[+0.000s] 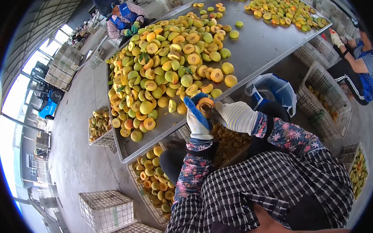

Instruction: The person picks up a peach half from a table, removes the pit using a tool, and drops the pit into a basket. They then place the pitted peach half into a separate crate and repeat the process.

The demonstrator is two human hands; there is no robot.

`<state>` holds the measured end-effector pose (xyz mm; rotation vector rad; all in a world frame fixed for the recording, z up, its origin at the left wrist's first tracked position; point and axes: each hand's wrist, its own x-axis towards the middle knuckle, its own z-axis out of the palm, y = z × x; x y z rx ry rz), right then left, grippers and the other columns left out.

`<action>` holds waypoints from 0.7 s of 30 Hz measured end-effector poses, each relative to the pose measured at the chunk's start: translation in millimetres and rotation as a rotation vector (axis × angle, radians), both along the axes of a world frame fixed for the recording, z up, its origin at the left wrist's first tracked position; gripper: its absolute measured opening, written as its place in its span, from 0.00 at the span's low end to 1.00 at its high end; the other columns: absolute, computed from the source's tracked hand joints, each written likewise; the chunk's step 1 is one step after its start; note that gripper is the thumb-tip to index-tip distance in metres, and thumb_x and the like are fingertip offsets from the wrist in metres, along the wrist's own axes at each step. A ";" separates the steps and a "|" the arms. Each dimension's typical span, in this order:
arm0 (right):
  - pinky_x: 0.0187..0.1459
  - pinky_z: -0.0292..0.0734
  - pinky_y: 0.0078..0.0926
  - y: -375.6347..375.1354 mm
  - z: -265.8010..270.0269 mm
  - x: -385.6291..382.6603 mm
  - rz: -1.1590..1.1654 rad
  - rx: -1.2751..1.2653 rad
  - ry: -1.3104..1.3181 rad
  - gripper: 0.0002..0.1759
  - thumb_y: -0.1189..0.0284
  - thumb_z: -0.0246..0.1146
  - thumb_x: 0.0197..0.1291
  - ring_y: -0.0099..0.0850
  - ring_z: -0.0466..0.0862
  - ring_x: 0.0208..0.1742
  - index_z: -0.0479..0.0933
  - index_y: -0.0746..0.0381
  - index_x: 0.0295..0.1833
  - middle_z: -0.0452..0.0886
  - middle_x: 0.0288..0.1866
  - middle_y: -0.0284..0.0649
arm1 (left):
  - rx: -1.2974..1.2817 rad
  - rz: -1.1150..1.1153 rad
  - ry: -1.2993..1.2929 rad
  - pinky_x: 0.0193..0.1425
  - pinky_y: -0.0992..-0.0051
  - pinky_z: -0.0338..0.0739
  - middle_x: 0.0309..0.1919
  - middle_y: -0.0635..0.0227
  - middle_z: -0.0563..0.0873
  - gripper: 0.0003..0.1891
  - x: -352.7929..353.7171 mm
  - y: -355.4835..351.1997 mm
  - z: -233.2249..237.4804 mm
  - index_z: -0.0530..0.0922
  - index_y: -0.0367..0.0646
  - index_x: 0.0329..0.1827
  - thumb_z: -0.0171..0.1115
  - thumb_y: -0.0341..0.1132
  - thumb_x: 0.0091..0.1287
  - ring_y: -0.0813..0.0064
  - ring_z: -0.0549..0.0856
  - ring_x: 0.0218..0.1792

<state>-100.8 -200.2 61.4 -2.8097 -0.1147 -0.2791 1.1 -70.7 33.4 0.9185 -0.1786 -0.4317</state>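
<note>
My left hand (198, 119), in a white glove with blue on the fingers, is closed around a halved orange fruit (205, 106) at the table's near edge. Close against that fruit is my right hand (237, 115), in a striped whitish glove, its fingers curled; what they grip is too small to make out. Halved and whole yellow-green fruits (167, 63) are heaped on the metal table (254, 51) just beyond my hands. Below them, between my legs, brown fruit pieces (229, 143) fill a container.
A fruit-filled crate (154, 180) stands left of my legs, with white crates (107, 209) farther left. A blue-and-clear bucket (273, 92) and another crate (325, 100) are at the right. One person (126, 17) works across the table, another (361, 65) at right.
</note>
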 end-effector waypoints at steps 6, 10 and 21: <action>0.42 0.80 0.38 -10.0 -1.9 -3.8 0.155 0.133 -0.085 0.13 0.68 0.58 0.67 0.45 0.84 0.42 0.73 0.64 0.51 0.83 0.38 0.49 | 0.527 0.000 -0.709 0.54 0.68 0.80 0.49 0.59 0.83 0.25 1.5 12.4 -12.4 0.64 0.39 0.67 0.62 0.33 0.70 0.64 0.84 0.47; 0.47 0.78 0.37 -6.6 4.4 -5.6 0.046 0.683 -0.009 0.13 0.68 0.59 0.69 0.47 0.82 0.45 0.73 0.65 0.53 0.82 0.40 0.49 | -0.036 -0.124 -0.088 0.59 0.62 0.78 0.53 0.59 0.82 0.24 13.8 10.2 -17.3 0.68 0.40 0.65 0.63 0.37 0.69 0.62 0.82 0.54; 0.37 0.77 0.45 -1.2 8.4 -8.8 0.021 0.382 0.008 0.19 0.65 0.61 0.66 0.54 0.83 0.37 0.71 0.71 0.50 0.82 0.33 0.55 | -0.448 -0.121 0.255 0.71 0.51 0.70 0.56 0.59 0.79 0.24 -5.8 6.1 3.9 0.72 0.38 0.65 0.59 0.41 0.70 0.59 0.78 0.59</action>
